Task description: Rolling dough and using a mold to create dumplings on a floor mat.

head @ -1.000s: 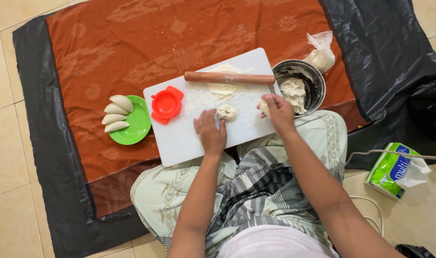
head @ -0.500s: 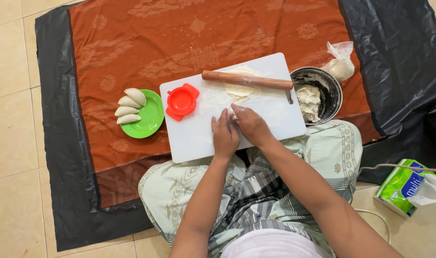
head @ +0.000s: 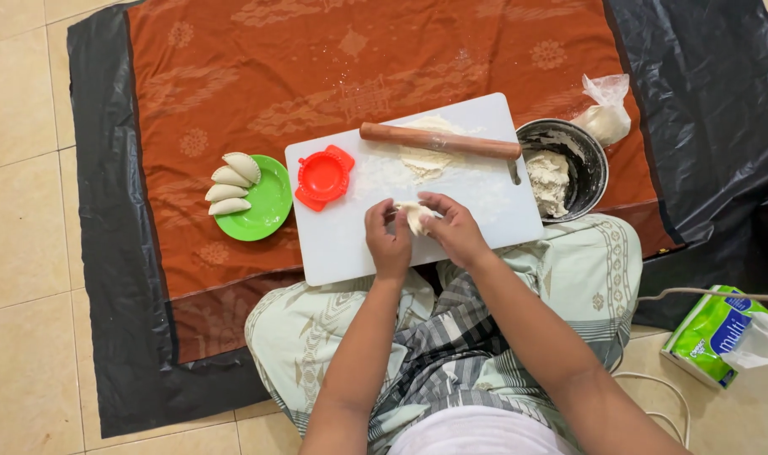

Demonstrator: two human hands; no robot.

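Observation:
A small lump of pale dough point(head: 414, 216) is pinched between my left hand point(head: 386, 243) and my right hand point(head: 453, 229), just above the near half of the white cutting board point(head: 342, 244). A wooden rolling pin point(head: 439, 141) lies across the board's far edge on a floured patch of flattened dough point(head: 426, 160). A red round dumpling press point(head: 323, 176) sits open-faced on the board's left end. Both hands grip the same dough piece with their fingertips.
A green plate point(head: 266, 206) with several folded dumplings point(head: 230, 188) sits left of the board. A metal bowl of dough point(head: 565, 168) and a plastic flour bag point(head: 607, 118) stand at right. Orange cloth point(head: 317, 67) over black sheeting covers the tiled floor. A green tissue pack point(head: 717, 333) lies at right.
My right hand came back from the metal bowl to the board's middle. Both hands closed together around the dough lump and lifted it slightly off the board.

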